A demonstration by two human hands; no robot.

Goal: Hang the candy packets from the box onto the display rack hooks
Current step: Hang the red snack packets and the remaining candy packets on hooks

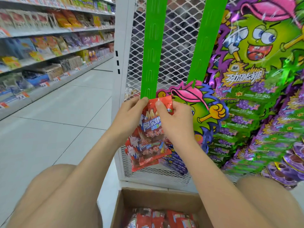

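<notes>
Our left hand (131, 111) and right hand (174, 119) pinch a red foil candy packet (160, 102) at the green plastic strip (150, 55); maybe 2 pkts (148, 150) hang below, brown cardboard box (158, 199) has many more.

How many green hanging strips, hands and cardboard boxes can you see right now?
Green hanging strips: 2
Hands, both holding the red candy packet: 2, left hand and right hand
Cardboard box: 1
Total: 5
</notes>
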